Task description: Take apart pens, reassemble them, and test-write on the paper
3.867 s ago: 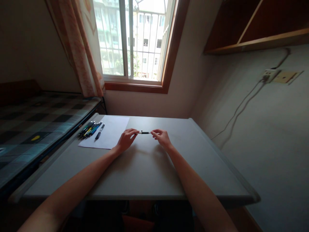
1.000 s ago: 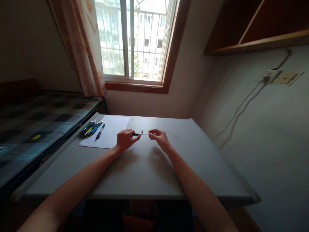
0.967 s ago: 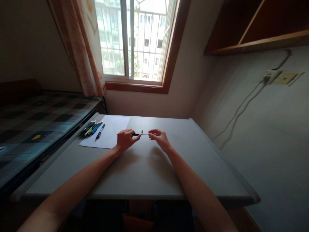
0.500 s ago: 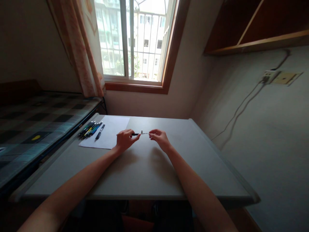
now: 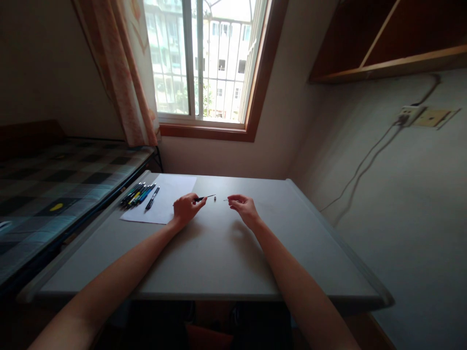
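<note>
My left hand [image 5: 187,208] is closed round a black pen barrel [image 5: 199,199], from which a thin dark refill [image 5: 210,196] sticks out to the right. A short distance away, my right hand [image 5: 243,208] pinches a small thin pen part [image 5: 225,200] between thumb and fingers; it is too small to make out fully. Between the two hands a tiny pen tip piece [image 5: 215,198] stands on the grey table [image 5: 219,262]. The fingers of both hands partly cover what they hold.
On the table's left, a white paper sheet [image 5: 171,187] bears a pile of several pens [image 5: 136,195] and one separate black pen [image 5: 152,198]. A bed [image 5: 73,180] adjoins the left edge. A window [image 5: 204,63] is ahead, and a wall with a socket [image 5: 410,115] stands right.
My hands have moved apart. The right hand has drawn the small thin part off the refill's end, and the refill now points slightly upward, free at its tip.
</note>
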{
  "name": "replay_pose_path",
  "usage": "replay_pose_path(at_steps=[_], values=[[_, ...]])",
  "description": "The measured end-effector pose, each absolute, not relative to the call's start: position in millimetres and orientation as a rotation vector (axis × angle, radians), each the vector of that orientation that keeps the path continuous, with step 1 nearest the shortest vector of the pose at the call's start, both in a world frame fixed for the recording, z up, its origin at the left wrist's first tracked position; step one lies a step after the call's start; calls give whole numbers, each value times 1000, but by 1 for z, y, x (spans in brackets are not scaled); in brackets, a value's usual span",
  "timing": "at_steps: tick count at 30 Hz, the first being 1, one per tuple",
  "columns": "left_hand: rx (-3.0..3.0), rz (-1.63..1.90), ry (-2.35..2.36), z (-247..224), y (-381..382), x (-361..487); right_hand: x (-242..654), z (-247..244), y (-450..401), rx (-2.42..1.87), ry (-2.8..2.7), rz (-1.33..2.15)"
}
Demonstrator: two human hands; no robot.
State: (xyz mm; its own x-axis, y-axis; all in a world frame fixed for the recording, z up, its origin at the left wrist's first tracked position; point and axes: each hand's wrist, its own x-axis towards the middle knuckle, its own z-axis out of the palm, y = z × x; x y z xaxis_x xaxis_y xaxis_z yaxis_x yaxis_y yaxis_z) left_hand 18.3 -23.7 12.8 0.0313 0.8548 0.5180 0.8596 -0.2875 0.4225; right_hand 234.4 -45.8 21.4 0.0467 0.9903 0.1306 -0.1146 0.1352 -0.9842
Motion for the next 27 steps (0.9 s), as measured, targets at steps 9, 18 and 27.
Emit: replay_pose_path(at_steps=[9, 18, 27], values=[[-2259, -1118, -1935, 12, -23, 18, 239, 13, -43, -1344, -1717, 616], [-2271, -1113, -1943, 12, -22, 18, 241, 19, -53, -1618, -2039, 378], [-2271, -1125, -1939, 13, -24, 19, 244, 16, -52, -1628, -2097, 344]])
